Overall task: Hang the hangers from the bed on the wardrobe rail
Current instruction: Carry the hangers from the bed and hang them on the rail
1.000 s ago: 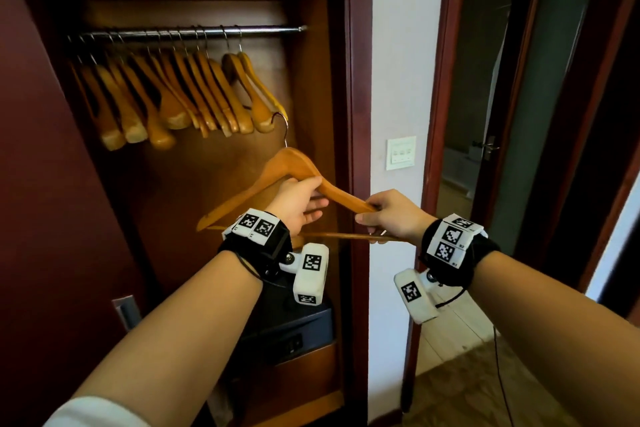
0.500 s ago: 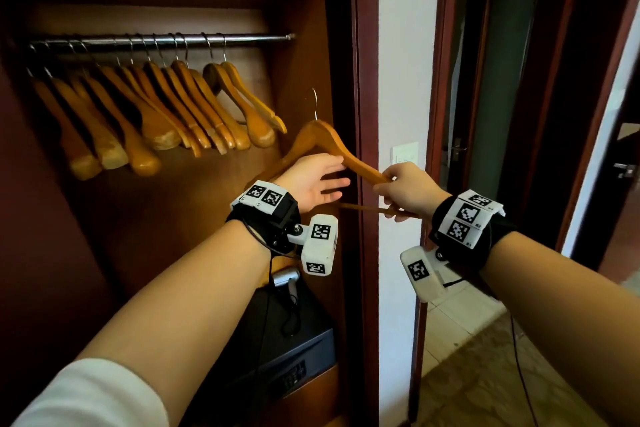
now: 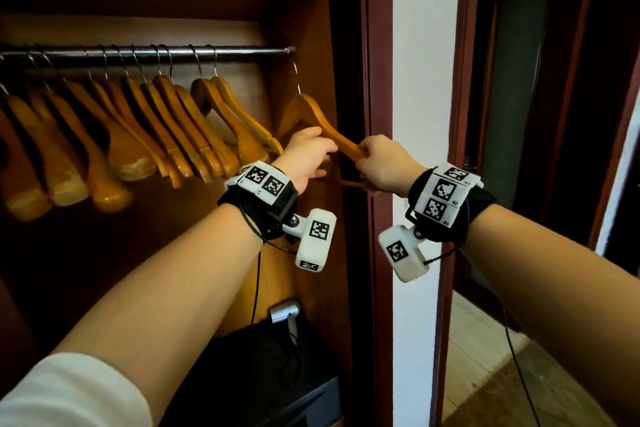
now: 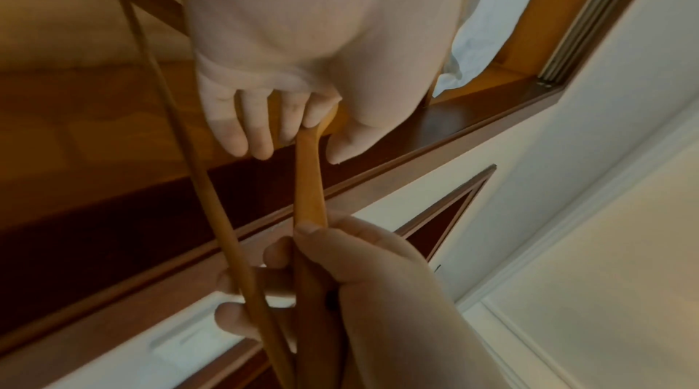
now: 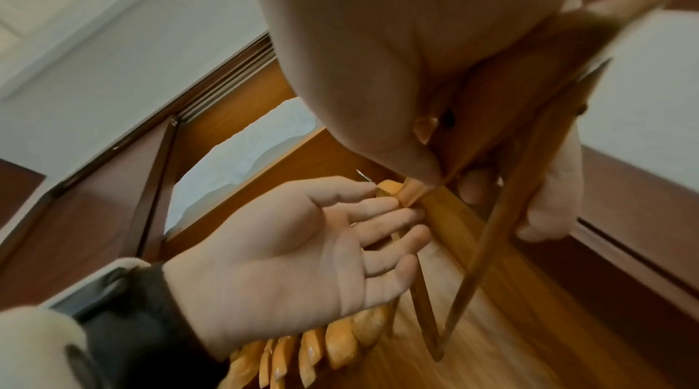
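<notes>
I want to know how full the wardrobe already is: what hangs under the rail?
Under the rail hangs a row of wooden hangers; the left end is cut off. The held hanger in the right hand is not hooked yet.

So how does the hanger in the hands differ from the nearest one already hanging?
The held hanger has its hook just below the rail, not over it; the nearest hung hanger is hooked on. The right hand grips the held hanger's end; the hung one hangs free. Both are the same orange-brown wood.

Both arms reach forward; left hand (image 3: pixel 304 156) flat-fingered, right hand (image 3: pixel 384 163) curled in a grip.
</notes>
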